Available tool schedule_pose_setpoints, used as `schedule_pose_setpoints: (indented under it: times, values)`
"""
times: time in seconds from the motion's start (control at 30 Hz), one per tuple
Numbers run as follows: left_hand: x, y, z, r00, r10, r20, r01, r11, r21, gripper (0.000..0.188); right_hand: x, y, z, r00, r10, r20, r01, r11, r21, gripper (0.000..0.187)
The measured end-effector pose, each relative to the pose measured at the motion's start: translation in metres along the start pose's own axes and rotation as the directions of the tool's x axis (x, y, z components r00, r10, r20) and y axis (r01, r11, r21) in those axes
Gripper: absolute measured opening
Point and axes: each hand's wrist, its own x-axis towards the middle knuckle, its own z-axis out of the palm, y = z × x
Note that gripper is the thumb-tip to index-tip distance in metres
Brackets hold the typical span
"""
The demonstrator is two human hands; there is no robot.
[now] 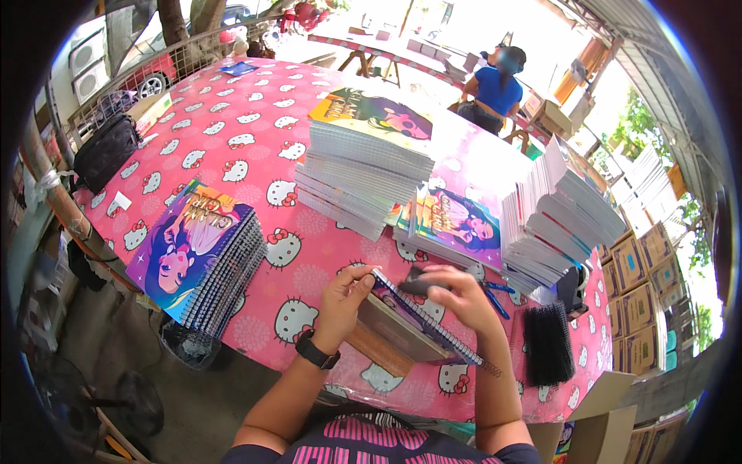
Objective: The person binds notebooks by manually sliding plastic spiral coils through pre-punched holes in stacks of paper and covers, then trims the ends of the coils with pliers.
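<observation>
My left hand [345,301], with a dark watch on its wrist, pinches the upper end of a spiral notebook [433,325]. The notebook stands tilted on its edge, its wire coil turned up and to the right. The coil's loose tail sticks out past the near end, by my right forearm. Above the coil, my right hand [457,292] closes around a dark rounded object [417,281], slightly blurred, whose kind I cannot make out. Beneath the notebook lies a brown wooden board [380,346]. Blue-handled pliers [497,298] rest just right of my right hand.
Coil-bound notebooks [202,259] are stacked at left. Tall stacks of unbound books [363,166] and loose-leaf piles [553,213] stand farther back. Black coils [547,346] lie at right. A black bag [107,152] sits far left; cartons [638,309] stand beyond the right edge. Another person [495,93] is behind.
</observation>
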Motion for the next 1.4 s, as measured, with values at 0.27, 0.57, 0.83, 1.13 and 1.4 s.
schedule_pose_setpoints:
  times: [0.27, 0.57, 0.83, 1.13, 1.4]
  values:
    - [0.002, 0.013, -0.003, 0.999, -0.043, 0.003, 0.043, 0.999, 0.028, 0.019, 0.024, 0.002, -0.002, 0.998, 0.061, 0.02, -0.054, 0.965, -0.256, 0.05]
    - [0.005, 0.011, -0.002, 1.0, 0.01, 0.013, -0.011, 0.999, 0.031, 0.019, 0.004, 0.018, -0.002, 0.99, 0.133, 0.037, -0.123, 0.971, -0.208, 0.049]
    - [0.005, 0.055, 0.047, 0.991, 0.004, 0.135, -0.029, 0.983, 0.181, 0.015, -0.032, -0.059, -0.025, 0.992, -0.019, -0.123, 0.019, 1.0, -0.003, 0.039]
    - [0.001, 0.058, 0.074, 0.956, 0.142, 0.255, -0.201, 0.954, 0.221, 0.016, -0.029, -0.07, -0.003, 0.946, -0.07, -0.318, 0.072, 0.997, -0.005, 0.034]
    - [-0.009, 0.062, 0.067, 0.961, 0.154, 0.231, -0.201, 0.959, 0.2, 0.012, -0.025, -0.084, 0.009, 0.945, -0.159, -0.285, 0.113, 0.979, -0.17, 0.023]
